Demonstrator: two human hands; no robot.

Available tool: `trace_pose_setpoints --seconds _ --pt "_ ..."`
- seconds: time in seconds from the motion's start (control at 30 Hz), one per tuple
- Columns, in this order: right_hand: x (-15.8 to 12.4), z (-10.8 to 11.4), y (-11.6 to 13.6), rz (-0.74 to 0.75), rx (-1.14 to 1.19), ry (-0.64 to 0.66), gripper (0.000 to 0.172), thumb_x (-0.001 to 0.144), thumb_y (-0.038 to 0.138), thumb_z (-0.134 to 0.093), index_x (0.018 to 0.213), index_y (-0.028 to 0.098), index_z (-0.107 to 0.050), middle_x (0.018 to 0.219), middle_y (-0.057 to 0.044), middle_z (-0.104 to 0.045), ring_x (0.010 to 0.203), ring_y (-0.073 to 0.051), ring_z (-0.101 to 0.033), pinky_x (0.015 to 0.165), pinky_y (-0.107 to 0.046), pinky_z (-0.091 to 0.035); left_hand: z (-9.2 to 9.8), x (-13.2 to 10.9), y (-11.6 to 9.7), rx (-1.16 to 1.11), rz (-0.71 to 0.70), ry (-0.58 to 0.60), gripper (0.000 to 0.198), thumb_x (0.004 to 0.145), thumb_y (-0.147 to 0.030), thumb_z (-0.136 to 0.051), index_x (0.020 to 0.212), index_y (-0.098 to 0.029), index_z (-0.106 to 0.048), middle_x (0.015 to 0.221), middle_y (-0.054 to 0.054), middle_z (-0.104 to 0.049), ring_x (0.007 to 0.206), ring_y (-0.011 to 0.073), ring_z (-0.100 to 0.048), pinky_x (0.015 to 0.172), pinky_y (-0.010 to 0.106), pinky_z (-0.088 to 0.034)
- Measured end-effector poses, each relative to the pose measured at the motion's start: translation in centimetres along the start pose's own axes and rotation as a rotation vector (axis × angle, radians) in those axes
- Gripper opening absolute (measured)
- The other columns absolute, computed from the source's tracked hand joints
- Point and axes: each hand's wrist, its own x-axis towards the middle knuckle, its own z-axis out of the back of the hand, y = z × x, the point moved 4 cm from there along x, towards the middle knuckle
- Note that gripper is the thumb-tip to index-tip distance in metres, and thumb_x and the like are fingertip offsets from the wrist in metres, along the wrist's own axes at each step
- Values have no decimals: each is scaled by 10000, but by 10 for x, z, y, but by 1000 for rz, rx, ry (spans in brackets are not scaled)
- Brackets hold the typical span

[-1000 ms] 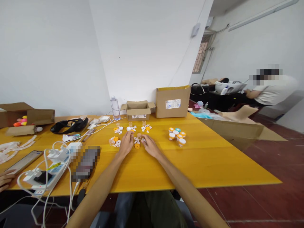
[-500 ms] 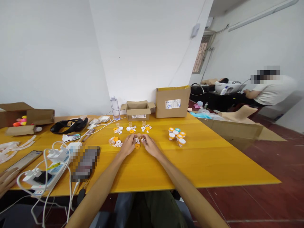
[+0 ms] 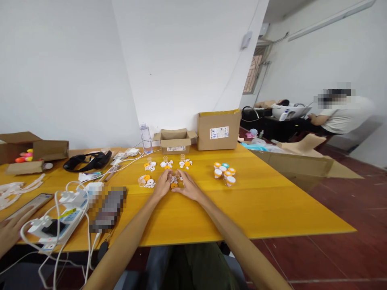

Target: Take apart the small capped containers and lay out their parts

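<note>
The left grip [image 3: 163,183] and right grip [image 3: 188,186] meet fingertip to fingertip over a little pile of pieces [image 3: 174,180] on the yellow tabletop [image 3: 272,205]. I cannot tell if they pinch one. The pieces look light, hard and slippery, so they are best pinched by the rim. They are tiny white discs and an orange cap [image 3: 173,186]. Little jars [image 3: 225,172] stand at 2 o'clock.

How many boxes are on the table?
3: the left box by the edge, the small box mid-back, the big box beside it. Others may be hidden.
</note>
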Motion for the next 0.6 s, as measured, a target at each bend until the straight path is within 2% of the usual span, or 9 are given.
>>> trace_pose_setpoints --seconds 0.17,0.3,0.4,0.6 --pt "6 -5 8 25 -95 7 879 676 434 -805 1438 305 -385 1307 -84 -530 1236 -268 -513 1043 -437 -431 2 3 0 -96 67 -39 237 910 -381 -490 1007 -219 -633 1066 65 -709 1027 237 -642 962 384 -468" --pt "12 -11 14 43 -213 19 704 700 412 -793 1326 284 -499 1200 -68 -541 1130 -249 -545 971 -408 -467 0 4 0 -167 114 -25 291 922 -453 -462 1014 -226 -619 1077 52 -702 1036 217 -631 976 346 -456" --pt "17 -15 18 48 -326 29 552 711 384 -788 1200 245 -576 1157 -69 -528 1051 -235 -554 930 -384 -471 0 3 -1 -191 117 -63 296 927 -459 -452 1055 -241 -606 1094 48 -693 1083 209 -615 1004 334 -439" --pt "27 -22 25 62 -432 75 415 789 285 -701 1180 220 -581 1112 -82 -528 1017 -234 -521 913 -373 -446 3 2 -5 -151 90 -109 339 918 -501 -455 993 -220 -628 1018 49 -700 1003 215 -626 937 328 -466"
